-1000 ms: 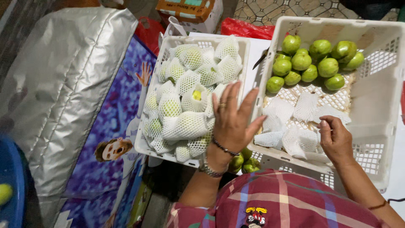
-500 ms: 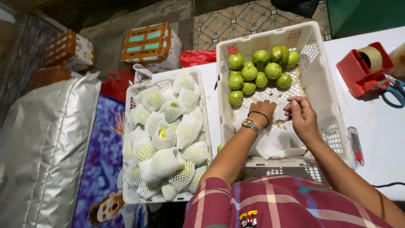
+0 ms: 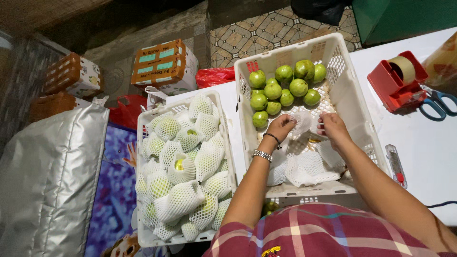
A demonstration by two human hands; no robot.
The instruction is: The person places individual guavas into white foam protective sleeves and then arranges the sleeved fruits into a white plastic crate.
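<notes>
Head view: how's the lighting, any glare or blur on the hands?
Head view: white table bright, near washed out; floor at top dim. Left hand and right hand slightly soft, holding a clear wrapper that is hard to make out; green fruit sharp.

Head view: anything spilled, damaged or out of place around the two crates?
Nothing stands out. Bare green fruit sits heaped at the far end of the right crate, wrapped fruit fills the left crate, and both hands hold a clear wrapper.

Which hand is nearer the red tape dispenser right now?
Right. The right hand is inside the white crate, on the side toward the red tape dispenser; the left hand is farther across the crate.
</notes>
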